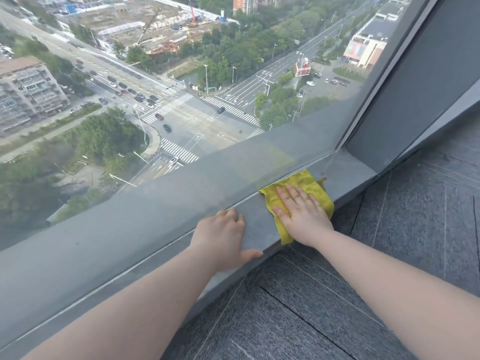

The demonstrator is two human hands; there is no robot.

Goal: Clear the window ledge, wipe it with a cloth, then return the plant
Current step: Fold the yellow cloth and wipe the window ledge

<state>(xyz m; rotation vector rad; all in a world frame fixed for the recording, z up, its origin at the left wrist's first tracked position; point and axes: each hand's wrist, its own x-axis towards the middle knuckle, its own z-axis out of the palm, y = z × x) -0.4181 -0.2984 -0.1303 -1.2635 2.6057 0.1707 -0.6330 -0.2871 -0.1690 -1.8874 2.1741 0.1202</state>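
Ledge wiping is the step in hand, judging by the bare grey sill and the cloth pressed on it; the clearing looks done, since no plant or other object shows anywhere in view. Nearest the person, dark grey carpet tiles run along the ledge's front edge. On that front edge the left hand rests with its fingers loosely curled over the top and its thumb stretched along the edge, holding nothing and seemingly bracing the body. Just beside it, toward the right end of the ledge, the right hand lies flat, fingers straight and slightly spread, pressing the yellow cloth down on the surface; one corner of the cloth hangs over the front edge and its far side reaches the base of the glass. Past the cloth a small brownish stain sits on the ledge near the right corner, where the window frame rises. Beyond the window glass lies a street crossing far below. The next move likely calls for firm flat pressure pushed toward that stain and corner, then fetching the plant, which is out of view.
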